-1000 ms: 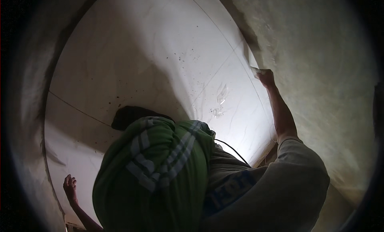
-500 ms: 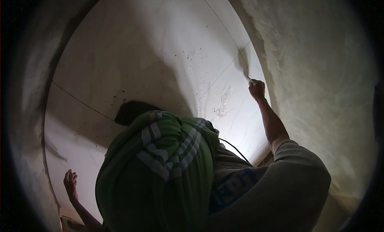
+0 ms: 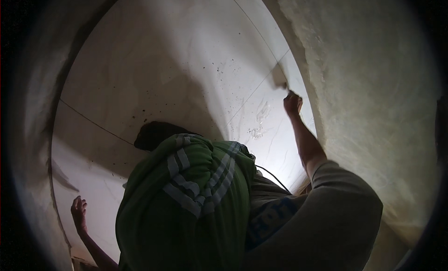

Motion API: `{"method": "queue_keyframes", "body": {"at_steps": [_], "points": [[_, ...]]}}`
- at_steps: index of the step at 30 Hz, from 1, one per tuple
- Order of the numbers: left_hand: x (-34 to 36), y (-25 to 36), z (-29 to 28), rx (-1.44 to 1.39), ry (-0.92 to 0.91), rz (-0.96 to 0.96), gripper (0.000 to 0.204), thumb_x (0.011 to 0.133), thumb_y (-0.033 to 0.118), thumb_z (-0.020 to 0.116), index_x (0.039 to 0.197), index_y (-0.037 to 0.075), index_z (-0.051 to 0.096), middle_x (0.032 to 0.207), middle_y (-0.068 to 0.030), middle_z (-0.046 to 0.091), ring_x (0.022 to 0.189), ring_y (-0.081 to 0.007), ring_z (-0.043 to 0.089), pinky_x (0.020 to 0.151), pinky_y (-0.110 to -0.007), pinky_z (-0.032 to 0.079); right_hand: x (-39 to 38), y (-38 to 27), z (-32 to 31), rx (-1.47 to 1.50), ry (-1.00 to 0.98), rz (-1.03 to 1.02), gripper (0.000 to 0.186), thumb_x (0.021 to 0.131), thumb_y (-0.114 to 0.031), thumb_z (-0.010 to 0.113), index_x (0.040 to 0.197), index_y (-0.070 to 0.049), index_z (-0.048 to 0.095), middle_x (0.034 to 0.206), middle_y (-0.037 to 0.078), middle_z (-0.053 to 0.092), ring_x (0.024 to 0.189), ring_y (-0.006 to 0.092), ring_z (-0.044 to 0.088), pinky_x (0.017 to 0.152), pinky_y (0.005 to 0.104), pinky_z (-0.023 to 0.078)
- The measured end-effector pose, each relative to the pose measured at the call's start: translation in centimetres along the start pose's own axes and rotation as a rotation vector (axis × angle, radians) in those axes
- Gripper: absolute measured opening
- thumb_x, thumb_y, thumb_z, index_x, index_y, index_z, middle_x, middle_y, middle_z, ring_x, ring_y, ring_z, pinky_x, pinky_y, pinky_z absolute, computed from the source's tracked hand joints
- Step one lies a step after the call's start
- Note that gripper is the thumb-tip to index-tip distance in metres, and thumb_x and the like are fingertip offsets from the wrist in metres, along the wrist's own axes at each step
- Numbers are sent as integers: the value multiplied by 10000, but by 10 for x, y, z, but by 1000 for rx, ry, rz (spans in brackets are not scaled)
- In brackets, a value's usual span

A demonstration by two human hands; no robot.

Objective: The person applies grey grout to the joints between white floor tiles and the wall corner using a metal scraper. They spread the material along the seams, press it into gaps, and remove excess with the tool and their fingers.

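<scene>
My right hand (image 3: 293, 103) is closed around a small tool with a short flat end, probably a scraper (image 3: 283, 85). The tool's tip is over the pale tiled floor (image 3: 252, 56), close to where two joint lines cross near the right wall. Shadow and blur hide its exact shape. Off to the left, my left hand (image 3: 79, 213) holds nothing; its fingers are loosely bent and apart. It hovers at or just above the tile by the left wall, and I cannot tell whether the fingertips touch.
My bent leg in green striped trousers (image 3: 182, 215) and a dark shoe (image 3: 161, 132) fill the lower middle. Dark crumbs (image 3: 219, 69) and a wet-looking smear (image 3: 256, 131) mark the tiles. A black cable (image 3: 274, 176) runs beside me. Rough plastered walls (image 3: 368, 93) enclose both sides.
My right hand has shifted slightly left, away from the right wall, and the tool's flat end now shows more. The left hand has moved only a little.
</scene>
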State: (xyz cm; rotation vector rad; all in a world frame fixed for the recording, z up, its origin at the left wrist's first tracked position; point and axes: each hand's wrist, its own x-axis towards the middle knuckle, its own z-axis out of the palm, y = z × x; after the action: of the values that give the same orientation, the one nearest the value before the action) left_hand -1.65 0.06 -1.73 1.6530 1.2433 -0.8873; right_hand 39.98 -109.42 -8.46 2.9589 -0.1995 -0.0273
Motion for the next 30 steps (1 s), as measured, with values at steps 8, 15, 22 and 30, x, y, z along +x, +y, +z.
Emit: {"method": "queue_keyframes", "body": {"at_steps": [8,15,22,30], "points": [[11,-38,5,213,204,166,552,1115,493,564,1125,-36,719,952,-160,776,879,-253,741,783,-430,568,48,-90,-16,-81,-91,14,153,819,-124,685,899,-64,801,845,191,769,831,427,753,761,552,599],[-2,28,-3,117,278,285,398,1132,310,602,1335,-24,678,1102,-118,777,1023,-205,744,983,-384,581,71,-314,-95,129,-181,-509,189,988,-229,627,898,-72,679,743,211,678,774,430,737,706,539,571],[-8,-23,32,-6,277,102,289,1096,243,614,1162,-22,708,1035,-139,782,985,-212,746,888,-380,598,34,-542,-51,52,70,-822,314,908,-187,675,1206,-95,703,1116,124,781,1036,286,776,925,488,610],[-75,-113,201,26,414,241,464,912,-93,545,1316,75,701,984,-100,761,892,-188,729,826,-353,610,-143,-719,-25,336,-304,-1365,363,866,-137,701,1213,-33,720,1096,202,753,966,419,753,866,511,609]]}}
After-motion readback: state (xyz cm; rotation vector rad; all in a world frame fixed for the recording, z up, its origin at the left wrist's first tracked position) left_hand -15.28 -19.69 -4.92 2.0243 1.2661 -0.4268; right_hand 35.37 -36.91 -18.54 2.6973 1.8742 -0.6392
